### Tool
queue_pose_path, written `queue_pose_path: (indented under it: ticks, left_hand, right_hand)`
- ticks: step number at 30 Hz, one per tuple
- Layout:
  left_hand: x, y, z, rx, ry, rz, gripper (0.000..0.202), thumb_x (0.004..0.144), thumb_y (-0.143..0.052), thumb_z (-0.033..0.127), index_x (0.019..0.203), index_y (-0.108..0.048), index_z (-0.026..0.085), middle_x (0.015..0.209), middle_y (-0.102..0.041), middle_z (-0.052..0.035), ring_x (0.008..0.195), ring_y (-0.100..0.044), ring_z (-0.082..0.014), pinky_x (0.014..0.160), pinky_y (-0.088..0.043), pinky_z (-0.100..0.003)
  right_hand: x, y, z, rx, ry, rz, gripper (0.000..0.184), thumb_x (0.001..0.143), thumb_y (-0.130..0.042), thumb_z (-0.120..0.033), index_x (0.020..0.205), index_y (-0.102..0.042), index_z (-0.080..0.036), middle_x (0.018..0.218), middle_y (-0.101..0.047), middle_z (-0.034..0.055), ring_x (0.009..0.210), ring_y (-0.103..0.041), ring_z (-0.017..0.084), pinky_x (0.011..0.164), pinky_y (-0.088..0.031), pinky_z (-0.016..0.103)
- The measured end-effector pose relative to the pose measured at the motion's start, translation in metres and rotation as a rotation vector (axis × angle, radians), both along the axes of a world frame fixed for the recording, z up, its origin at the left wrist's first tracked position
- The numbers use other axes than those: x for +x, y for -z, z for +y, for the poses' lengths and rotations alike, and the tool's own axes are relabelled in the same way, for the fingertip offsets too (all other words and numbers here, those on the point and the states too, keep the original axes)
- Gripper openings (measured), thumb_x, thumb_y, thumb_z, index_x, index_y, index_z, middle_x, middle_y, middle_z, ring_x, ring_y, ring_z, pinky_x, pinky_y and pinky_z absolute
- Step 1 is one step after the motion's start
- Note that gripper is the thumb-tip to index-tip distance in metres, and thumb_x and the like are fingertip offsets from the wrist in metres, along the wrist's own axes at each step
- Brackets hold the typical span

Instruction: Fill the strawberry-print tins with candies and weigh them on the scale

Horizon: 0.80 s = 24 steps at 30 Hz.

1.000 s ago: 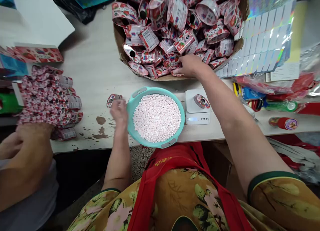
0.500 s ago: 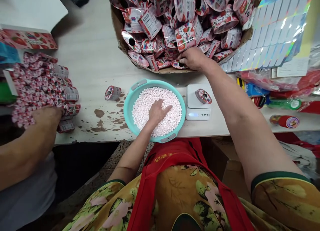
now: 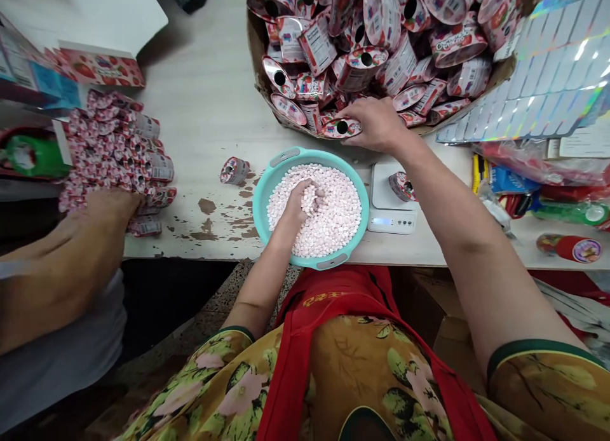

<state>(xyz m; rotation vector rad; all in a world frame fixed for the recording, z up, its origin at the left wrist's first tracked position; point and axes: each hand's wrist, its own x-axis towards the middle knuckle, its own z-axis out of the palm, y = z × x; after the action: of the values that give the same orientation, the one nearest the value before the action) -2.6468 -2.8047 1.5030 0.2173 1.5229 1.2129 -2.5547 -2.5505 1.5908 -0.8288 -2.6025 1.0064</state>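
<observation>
My left hand is turned palm up in the turquoise basin, its fingers curled round a scoop of small pale pink candies. More of the candies fill the basin around it. At the front edge of the cardboard box, my right hand grips a strawberry-printed container with a dark round hole, thumb below and fingers above. Many similar containers are heaped in the box. One more container rests on the white digital scale, partly behind my right forearm.
To the left, a co-worker's hand is on a stack of printed containers. A single container lies left of the basin. Sticker sheets and a red-capped jar are at the right.
My left hand has turned over from fingers spread on the candies to a cupped scoop. My right hand has closed on the container at the box's front edge. The view has shifted left.
</observation>
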Motion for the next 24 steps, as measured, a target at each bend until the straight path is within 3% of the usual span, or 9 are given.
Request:
queue_pose_path:
  ticks: [4,7,11,14,18,24]
  left_hand:
    - [-0.007,-0.011,0.000,-0.016,-0.036,-0.170,0.057,0.079,-0.047,0.079,0.084,-0.051,0.022,0.073,-0.058,-0.0056,0.054,-0.049,-0.0139,0.047,-0.036,-0.027]
    - [-0.009,-0.037,-0.004,0.003,-0.037,-0.160,0.057,0.081,-0.046,0.079,0.079,-0.046,0.023,0.067,-0.052,-0.0023,0.049,-0.043,-0.0109,0.045,-0.034,-0.027]
    - [-0.001,-0.087,-0.010,0.154,-0.155,-0.158,0.051,0.086,-0.047,0.072,0.080,-0.046,0.022,0.066,-0.049,-0.0007,0.049,-0.043,-0.0094,0.044,-0.032,-0.024]
    - [0.018,-0.110,-0.010,0.272,-0.251,-0.028,0.046,0.091,-0.044,0.067,0.085,-0.050,0.021,0.073,-0.055,-0.0029,0.060,-0.056,-0.0122,0.049,-0.041,-0.025]
    - [0.042,-0.111,-0.007,0.315,-0.353,0.076,0.040,0.091,-0.051,0.059,0.083,-0.047,0.021,0.080,-0.062,-0.0025,0.073,-0.066,-0.0147,0.061,-0.052,-0.026]
    - [0.042,-0.100,-0.006,0.263,-0.282,0.142,0.040,0.090,-0.053,0.061,0.084,-0.049,0.022,0.074,-0.060,0.0002,0.068,-0.064,-0.0135,0.061,-0.049,-0.026]
  right_hand:
    - [0.034,-0.036,-0.040,-0.100,0.147,0.122,0.052,0.075,-0.081,-0.042,0.118,-0.066,-0.019,0.119,-0.069,0.0086,0.116,-0.061,0.029,0.102,-0.050,0.047]
    - [0.067,-0.052,-0.099,-0.285,0.241,0.234,0.055,0.071,-0.082,-0.038,0.122,-0.066,-0.023,0.120,-0.069,0.0042,0.115,-0.063,0.026,0.098,-0.053,0.045]
    - [0.085,-0.039,-0.180,-0.487,0.287,0.203,0.041,0.071,-0.079,-0.034,0.111,-0.072,-0.027,0.113,-0.073,0.0015,0.104,-0.069,0.023,0.097,-0.055,0.042]
    - [0.075,-0.027,-0.217,-0.482,0.298,0.129,0.037,0.072,-0.077,-0.030,0.109,-0.073,-0.026,0.111,-0.075,0.0019,0.105,-0.070,0.023,0.100,-0.053,0.039]
    - [0.060,-0.025,-0.232,-0.371,0.339,-0.065,0.035,0.073,-0.072,-0.025,0.108,-0.073,-0.024,0.114,-0.075,0.0045,0.108,-0.070,0.028,0.096,-0.054,0.041]
    - [0.055,-0.027,-0.231,-0.312,0.382,-0.246,0.030,0.075,-0.071,-0.034,0.103,-0.072,-0.025,0.107,-0.077,0.0053,0.101,-0.072,0.033,0.085,-0.055,0.041]
